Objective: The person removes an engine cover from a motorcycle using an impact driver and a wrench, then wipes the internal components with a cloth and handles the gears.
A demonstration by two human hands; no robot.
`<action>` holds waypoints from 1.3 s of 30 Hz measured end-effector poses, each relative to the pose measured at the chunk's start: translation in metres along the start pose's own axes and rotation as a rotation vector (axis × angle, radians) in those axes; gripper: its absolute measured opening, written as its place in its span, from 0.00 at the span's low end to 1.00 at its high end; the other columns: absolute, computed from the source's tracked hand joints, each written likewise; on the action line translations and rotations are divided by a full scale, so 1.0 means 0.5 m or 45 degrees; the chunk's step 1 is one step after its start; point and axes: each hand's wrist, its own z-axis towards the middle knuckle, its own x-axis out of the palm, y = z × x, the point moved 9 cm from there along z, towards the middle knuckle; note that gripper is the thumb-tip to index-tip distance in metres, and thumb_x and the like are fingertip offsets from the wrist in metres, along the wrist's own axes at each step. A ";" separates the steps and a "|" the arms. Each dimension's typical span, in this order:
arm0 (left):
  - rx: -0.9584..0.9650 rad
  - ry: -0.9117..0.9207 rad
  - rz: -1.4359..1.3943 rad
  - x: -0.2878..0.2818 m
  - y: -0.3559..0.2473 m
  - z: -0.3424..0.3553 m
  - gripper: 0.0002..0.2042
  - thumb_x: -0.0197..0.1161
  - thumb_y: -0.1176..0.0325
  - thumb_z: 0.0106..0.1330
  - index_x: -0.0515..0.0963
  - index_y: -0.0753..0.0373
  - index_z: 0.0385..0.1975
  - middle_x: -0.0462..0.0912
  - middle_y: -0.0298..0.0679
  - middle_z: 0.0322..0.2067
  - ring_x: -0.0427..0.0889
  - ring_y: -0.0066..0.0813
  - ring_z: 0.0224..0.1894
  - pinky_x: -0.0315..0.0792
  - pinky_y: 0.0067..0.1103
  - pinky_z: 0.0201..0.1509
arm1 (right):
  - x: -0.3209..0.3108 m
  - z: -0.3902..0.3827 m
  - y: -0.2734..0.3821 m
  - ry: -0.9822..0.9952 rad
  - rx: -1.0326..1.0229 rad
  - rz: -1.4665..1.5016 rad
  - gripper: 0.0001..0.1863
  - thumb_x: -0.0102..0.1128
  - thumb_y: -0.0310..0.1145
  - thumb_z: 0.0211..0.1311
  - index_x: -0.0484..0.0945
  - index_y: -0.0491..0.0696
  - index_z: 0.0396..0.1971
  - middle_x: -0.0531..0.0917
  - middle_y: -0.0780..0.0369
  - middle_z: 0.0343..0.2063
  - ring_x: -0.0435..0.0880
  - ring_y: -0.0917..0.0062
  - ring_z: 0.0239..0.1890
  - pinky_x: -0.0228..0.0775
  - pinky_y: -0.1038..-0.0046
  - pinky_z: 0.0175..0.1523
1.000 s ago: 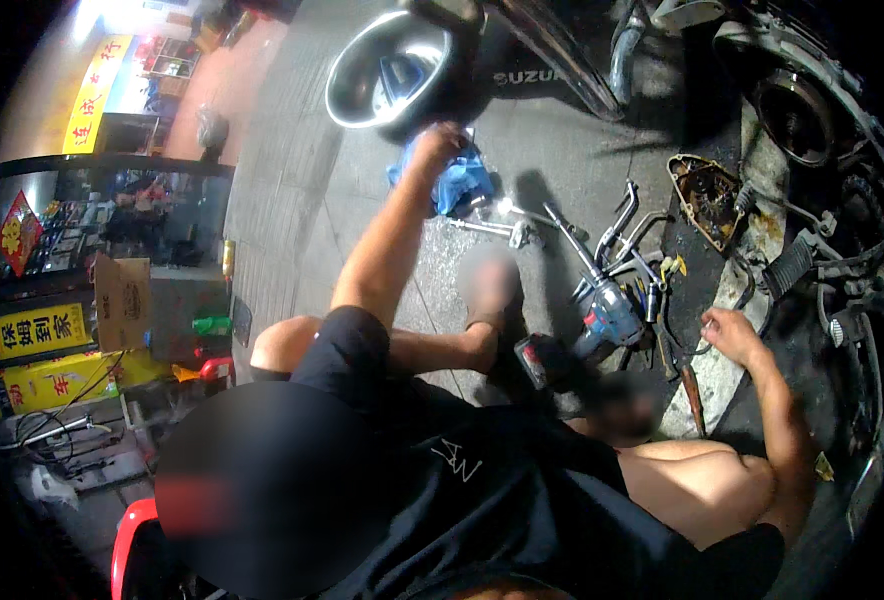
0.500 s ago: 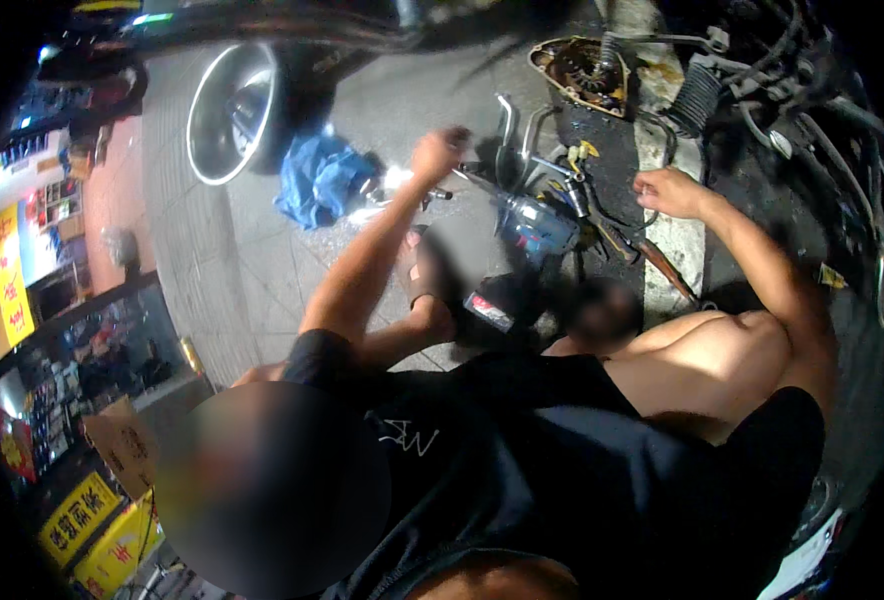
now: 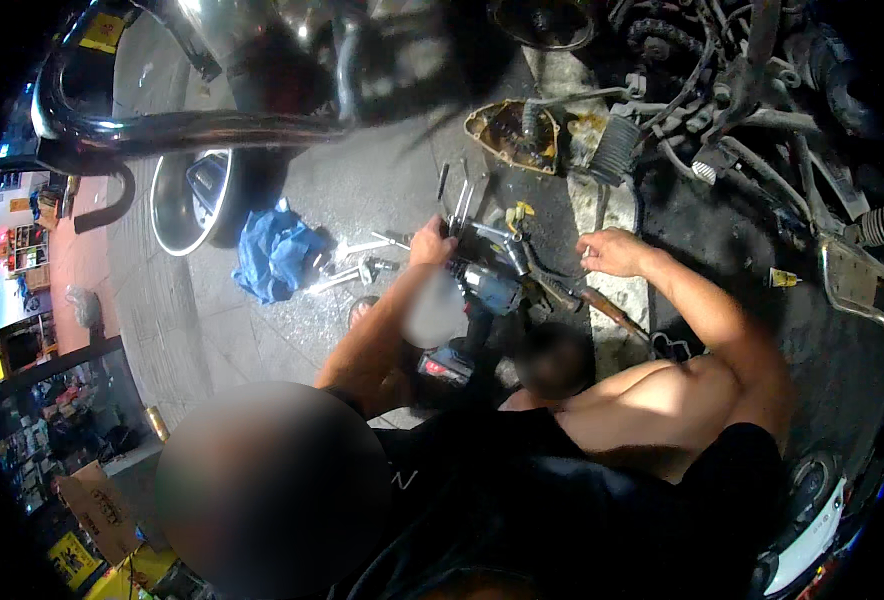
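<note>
While the left hand (image 3: 430,243) is gripping tools beside the cordless drill (image 3: 484,292), right hand (image 3: 610,250) fingers are curling loosely, apparently picking the next tool.

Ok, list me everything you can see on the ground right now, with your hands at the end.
Power drill: one, blue-grey with a black and red battery, centre, by the left hand.
Cloth: one, blue, crumpled on the pavement, left of centre.
Wrenches: a few, silver, beside the cloth.
Wheel rim: one, silver, upper left.
Engine cover: one, brown and greasy, top centre.
Motorcycle parts: a tangle, dark, upper right.
Exhaust pipe: one, chrome, top left.
Left hand: at the tool pile by the drill.
Right hand: over the ground right of the drill; grip unclear.
</note>
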 end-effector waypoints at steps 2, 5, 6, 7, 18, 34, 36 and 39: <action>0.061 0.086 -0.226 -0.027 -0.034 -0.033 0.13 0.65 0.72 0.52 0.74 0.64 0.38 0.81 0.50 0.34 0.80 0.54 0.40 0.73 0.39 0.44 | -0.016 -0.009 0.010 -0.079 -0.045 0.022 0.18 0.59 0.41 0.58 0.76 0.45 0.44 0.83 0.53 0.38 0.82 0.59 0.43 0.73 0.61 0.48; 0.441 0.120 -0.284 -0.101 -0.144 -0.067 0.13 0.62 0.78 0.51 0.74 0.64 0.37 0.77 0.48 0.32 0.79 0.53 0.39 0.72 0.37 0.42 | -0.066 -0.020 0.035 -0.201 -0.088 0.123 0.17 0.60 0.40 0.59 0.76 0.45 0.43 0.83 0.52 0.37 0.82 0.59 0.42 0.73 0.62 0.47; 0.619 0.120 -0.249 -0.123 -0.181 -0.082 0.13 0.61 0.80 0.51 0.74 0.64 0.37 0.75 0.47 0.31 0.78 0.52 0.39 0.72 0.37 0.41 | -0.080 -0.021 0.044 -0.262 -0.110 0.126 0.17 0.60 0.40 0.59 0.76 0.44 0.43 0.82 0.52 0.37 0.82 0.59 0.42 0.73 0.62 0.47; 0.772 0.075 -0.175 -0.142 -0.222 -0.093 0.14 0.60 0.80 0.49 0.75 0.62 0.38 0.73 0.46 0.32 0.77 0.52 0.39 0.72 0.38 0.40 | -0.096 -0.017 0.051 -0.322 -0.143 0.123 0.17 0.60 0.40 0.60 0.76 0.44 0.43 0.82 0.52 0.37 0.82 0.60 0.41 0.73 0.62 0.47; 1.570 0.222 0.030 -0.305 -0.623 -0.303 0.13 0.63 0.78 0.48 0.81 0.54 0.33 0.75 0.35 0.33 0.78 0.36 0.41 0.68 0.32 0.42 | -0.117 -0.070 0.239 -0.035 -0.266 0.440 0.14 0.55 0.32 0.63 0.76 0.45 0.47 0.83 0.60 0.41 0.79 0.74 0.48 0.69 0.67 0.53; 2.003 -0.096 -0.788 -0.443 -0.858 -0.393 0.09 0.59 0.78 0.46 0.79 0.62 0.28 0.76 0.43 0.44 0.72 0.49 0.54 0.63 0.41 0.63 | -0.222 -0.382 0.231 -0.649 -0.250 1.508 0.22 0.60 0.40 0.62 0.70 0.47 0.53 0.76 0.61 0.47 0.76 0.71 0.51 0.72 0.63 0.53; 1.896 0.091 -0.996 -0.457 -0.862 -0.351 0.16 0.55 0.80 0.48 0.78 0.64 0.39 0.73 0.46 0.54 0.67 0.49 0.63 0.57 0.40 0.69 | -0.251 -0.399 0.296 -0.668 -0.256 1.832 0.20 0.61 0.44 0.63 0.72 0.49 0.49 0.79 0.63 0.38 0.81 0.70 0.42 0.74 0.64 0.48; 1.349 0.354 -1.500 -0.432 -0.842 -0.268 0.18 0.55 0.72 0.64 0.70 0.65 0.55 0.71 0.46 0.58 0.66 0.39 0.64 0.59 0.31 0.67 | -0.277 -0.384 0.350 -0.889 -0.503 1.780 0.10 0.50 0.37 0.70 0.71 0.46 0.42 0.80 0.57 0.39 0.83 0.63 0.43 0.75 0.60 0.50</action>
